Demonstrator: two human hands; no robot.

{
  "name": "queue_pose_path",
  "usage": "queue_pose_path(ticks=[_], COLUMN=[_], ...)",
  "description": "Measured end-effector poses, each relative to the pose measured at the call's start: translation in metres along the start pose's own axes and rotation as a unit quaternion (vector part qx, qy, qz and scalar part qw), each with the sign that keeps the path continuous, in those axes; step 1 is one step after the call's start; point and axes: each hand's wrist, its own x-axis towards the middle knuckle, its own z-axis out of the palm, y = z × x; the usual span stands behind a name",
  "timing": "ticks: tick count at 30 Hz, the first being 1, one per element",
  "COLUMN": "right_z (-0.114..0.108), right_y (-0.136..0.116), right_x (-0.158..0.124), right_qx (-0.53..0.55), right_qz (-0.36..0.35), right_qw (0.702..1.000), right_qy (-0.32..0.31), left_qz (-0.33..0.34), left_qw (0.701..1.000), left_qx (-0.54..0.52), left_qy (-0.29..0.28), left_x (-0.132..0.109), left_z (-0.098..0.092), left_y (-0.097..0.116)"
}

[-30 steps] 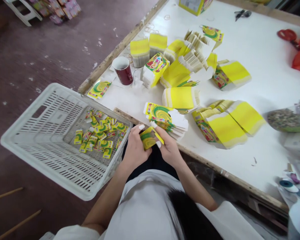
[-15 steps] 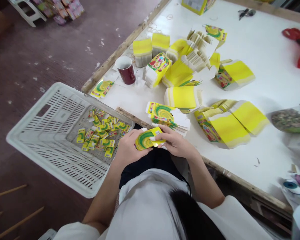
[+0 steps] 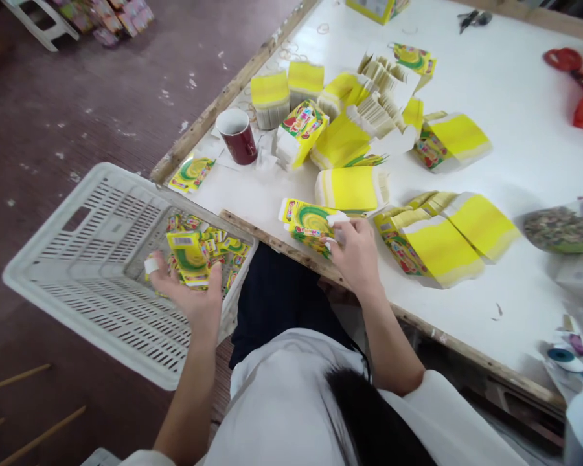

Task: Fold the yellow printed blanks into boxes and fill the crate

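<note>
Over the white crate (image 3: 92, 310) my left hand (image 3: 194, 291) has its fingers spread, with white tape on a fingertip. A small yellow box (image 3: 188, 250) is just beyond the fingers, above the other small boxes (image 3: 233, 246) in the crate; it looks released. On the table's near edge, my right hand (image 3: 352, 252) is at the right end of a stack of flat yellow-green cartons (image 3: 306, 217). Its thumb and fingers, also taped white, pinch the top carton's end.
Bundles of yellow cartons (image 3: 442, 249) stand on the white table (image 3: 471, 71). A maroon mug (image 3: 240, 139) is near its left edge. Red-handled scissors (image 3: 563, 59) and a clear bag (image 3: 558, 230) lie to the right.
My hands have parted. The left moved over the crate with the yellow box and opened; the right moved up to the carton stack on the table.
</note>
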Motion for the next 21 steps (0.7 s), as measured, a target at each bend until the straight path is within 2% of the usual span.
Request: queue_pose_path(ticks=[3, 10, 14, 17, 19, 21], right_z=[0.004, 0.008, 0.002, -0.005, -0.007, -0.006], right_y=[0.008, 0.003, -0.004, -0.017, -0.031, -0.047], right_x=[0.003, 0.009, 0.008, -0.001, -0.010, -0.022], right_qx=[-0.048, -0.032, 0.019, 0.086, 0.147, 0.212], right_qz=[0.013, 0.022, 0.041, 0.053, 0.045, 0.023], right_qw=[0.999, 0.999, 0.999, 0.995, 0.987, 0.969], right_qy=[-0.013, -0.025, -0.012, -0.001, -0.043, -0.128], left_qz=[-0.020, 0.012, -0.005, -0.049, -0.079, -0.114], left_qw=[1.000, 0.992, 0.980, 0.953, 0.929, 0.907], left_qx=[-0.003, -0.076, -0.136, -0.220, -0.289, -0.347], left_qy=[-0.018, -0.098, -0.143, -0.201, -0.217, -0.209], left_x=[-0.001, -0.022, -0.035, -0.046, -0.051, -0.052], left_z=[0.001, 0.033, 0.043, 0.051, 0.057, 0.063], left_y=[-0.001, 0.024, 0.031, 0.032, 0.035, 0.042])
